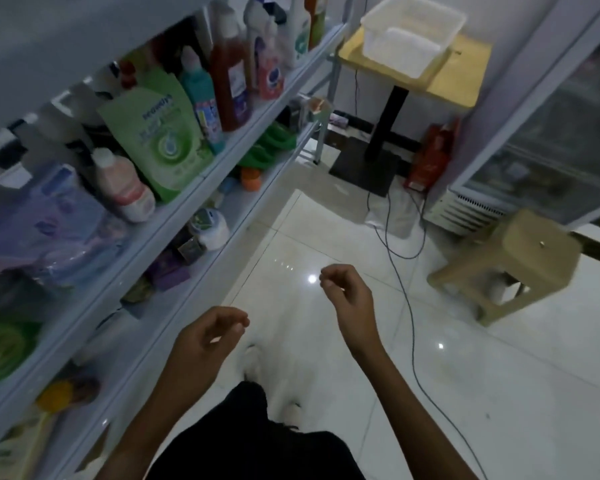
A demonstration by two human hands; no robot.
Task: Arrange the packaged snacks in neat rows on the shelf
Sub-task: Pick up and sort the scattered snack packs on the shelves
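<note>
- Head view, left of frame: white shelf (174, 216) runs diagonally from lower left to upper centre. Upper tier carries a green pouch (160, 133), a pink-white bottle (125, 185) and a red bottle (229, 84); these read as cleaning goods, not snacks.
- Lower left corner: yellowish packets (21, 441) sit on a lower tier, blurred (possibly the packaged snacks; cannot confirm).
- Lower centre: left hand (201, 341) hangs over the floor, fingers loosely curled, holding nothing.
- Centre: right hand (347, 292), likewise loosely curled and empty, well apart from the shelf.
- Right of frame: beige stool (510, 265) and a cable (409, 323) across the tiles.
- Step in hand, as judged: locate the stock. Turn toward the lower tiers, identify the packets first, then take one per hand and face labels outward, edges flush with the shelf lip.
</note>
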